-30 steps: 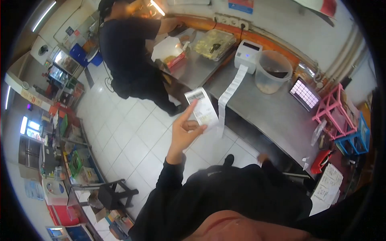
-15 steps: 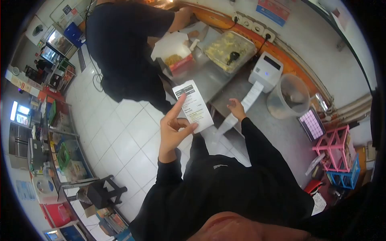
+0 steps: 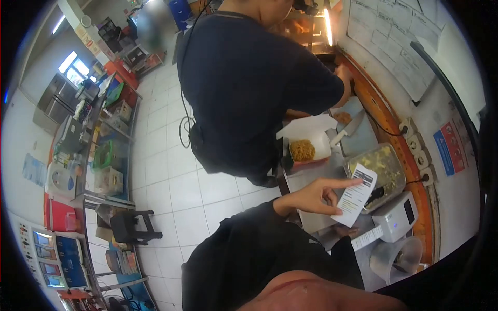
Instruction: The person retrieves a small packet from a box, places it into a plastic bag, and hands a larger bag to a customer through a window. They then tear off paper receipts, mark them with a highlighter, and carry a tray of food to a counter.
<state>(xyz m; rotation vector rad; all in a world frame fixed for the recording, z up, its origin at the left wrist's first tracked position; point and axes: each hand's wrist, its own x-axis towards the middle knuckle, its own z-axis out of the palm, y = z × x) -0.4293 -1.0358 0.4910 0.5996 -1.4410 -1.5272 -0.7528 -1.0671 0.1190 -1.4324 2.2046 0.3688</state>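
Observation:
My left hand pinches a printed paper receipt between thumb and fingers, its index finger lying along the upper part. The receipt hangs in front of a clear plastic tub of yellow-green food pieces. Below it, my right hand is mostly hidden behind my left hand and the receipt; its fingers are hard to make out. It is near the paper strip coming out of a white label printer.
A co-worker in a dark shirt stands ahead at the counter. Beside them are an open box of noodles and a knife on a board. A clear bucket stands near the printer. A black stool is on the tiled floor.
My view has turned left and up, so the counter appears further right. My left hand still holds the receipt, now in front of the tub. My right hand has become largely hidden.

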